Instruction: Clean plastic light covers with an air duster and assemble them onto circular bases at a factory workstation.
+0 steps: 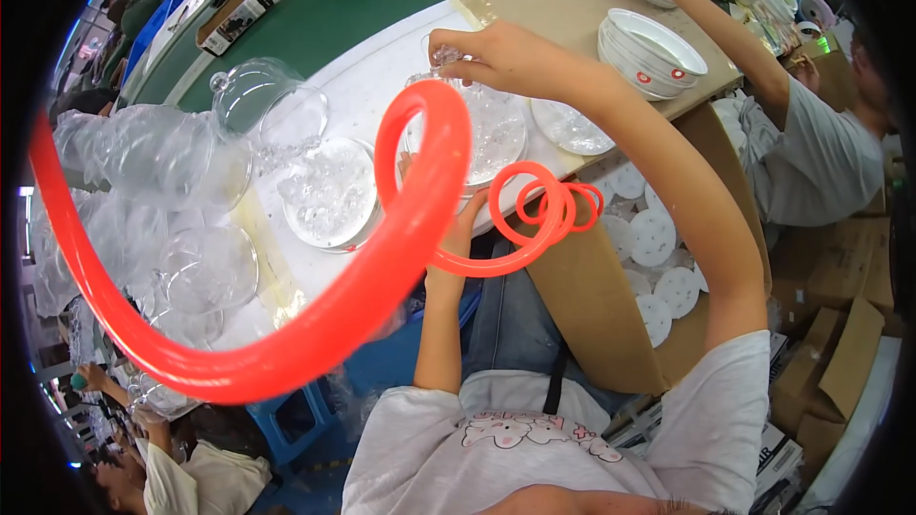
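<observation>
My right hand (491,59) reaches over a round white dish (520,148) of clear pieces. Thumb and fingers pinch a small clear faceted piece (446,55) above its far left side. My left hand (466,221) is at the near left rim of that dish, its thumb near the edge and fingertips along the side; a red coiled tube hides much of it. To the left lies a second white dish (329,193) filled with clear pieces. Another dish with clear pieces (574,128) is to the right.
The red coiled tube (334,348) hangs across the foreground. Clear domes (208,267) and plastic crowd the left. White bowls (652,52) are stacked at right, above an open cardboard box (587,296) of white perforated discs (655,236). A co-worker (821,153) sits at right; others are at left.
</observation>
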A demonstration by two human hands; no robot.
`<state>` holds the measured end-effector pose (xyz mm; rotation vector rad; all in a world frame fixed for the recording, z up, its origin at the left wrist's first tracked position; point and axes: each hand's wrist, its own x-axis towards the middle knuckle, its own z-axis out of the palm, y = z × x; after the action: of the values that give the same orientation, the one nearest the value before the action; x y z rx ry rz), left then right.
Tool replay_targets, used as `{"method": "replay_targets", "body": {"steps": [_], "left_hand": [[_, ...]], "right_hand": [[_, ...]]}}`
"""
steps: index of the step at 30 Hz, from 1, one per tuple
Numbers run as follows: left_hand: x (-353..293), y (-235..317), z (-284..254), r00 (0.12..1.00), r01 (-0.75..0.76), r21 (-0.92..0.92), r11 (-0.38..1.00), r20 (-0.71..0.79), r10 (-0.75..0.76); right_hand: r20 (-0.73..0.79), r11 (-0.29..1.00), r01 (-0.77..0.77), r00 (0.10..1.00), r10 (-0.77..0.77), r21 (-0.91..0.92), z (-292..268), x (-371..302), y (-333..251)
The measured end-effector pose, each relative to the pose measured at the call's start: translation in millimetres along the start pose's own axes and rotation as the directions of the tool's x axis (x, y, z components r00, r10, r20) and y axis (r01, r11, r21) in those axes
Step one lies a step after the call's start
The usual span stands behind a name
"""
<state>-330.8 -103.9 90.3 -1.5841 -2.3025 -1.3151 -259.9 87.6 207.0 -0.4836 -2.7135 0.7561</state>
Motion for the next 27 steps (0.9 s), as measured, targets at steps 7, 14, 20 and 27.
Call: {"method": "replay_targets", "body": {"steps": [7,14,20,27], "left_hand": [[1.9,3.1,2.8,0.994,0.105,-0.163,0.981,0.011,-0.105],[1.0,-0.5,4.2,0.987,0.159,-0.193,0.968,0.044,-0.153],[3.5,4.5,1.7,0.987,0.161,-0.160,0.974,0.045,-0.156],[3.0,7.2,-0.7,0.985,0.169,-0.167,0.971,0.047,-0.163]], "right_hand": [[0.023,0.999,-0.034,0.999,0.034,-0.004,-3.4,2.6,-1.7],[0.093,0.991,0.039,0.995,-0.027,-0.130,-14.6,8.1,-18.3],[0.068,0.989,-0.042,0.996,0.052,-0.141,-15.4,16.9,-22.3],[0.062,0.997,-0.037,0.997,0.041,-0.063,-13.2,8.2,-14.8]]}}
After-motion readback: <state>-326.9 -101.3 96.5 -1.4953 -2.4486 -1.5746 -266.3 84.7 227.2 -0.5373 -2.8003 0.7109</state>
